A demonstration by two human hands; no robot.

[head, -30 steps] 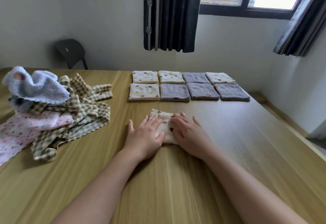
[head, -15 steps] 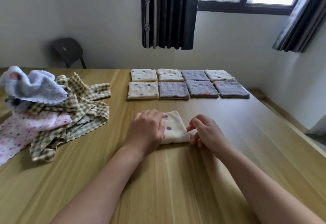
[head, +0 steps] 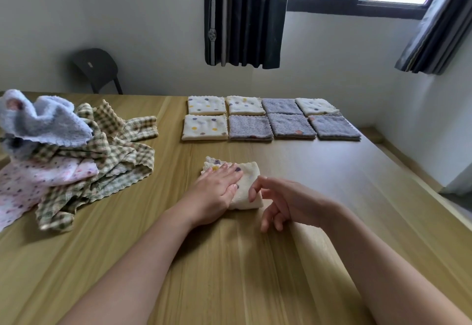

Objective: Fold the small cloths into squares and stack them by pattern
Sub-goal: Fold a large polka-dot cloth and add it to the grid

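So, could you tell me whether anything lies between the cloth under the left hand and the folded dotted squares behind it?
Nothing visible does. Only bare table separates the dotted cloth, pressed by the left hand, from the nearest dotted square. The unfolded pile lies off to the left.

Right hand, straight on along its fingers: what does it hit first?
Most likely the cream dotted cloth, whose right edge lies just ahead of the right hand. Beyond that edge is the left hand, pressing the cloth flat. Depth is unclear, so the fingertips may be touching it now.
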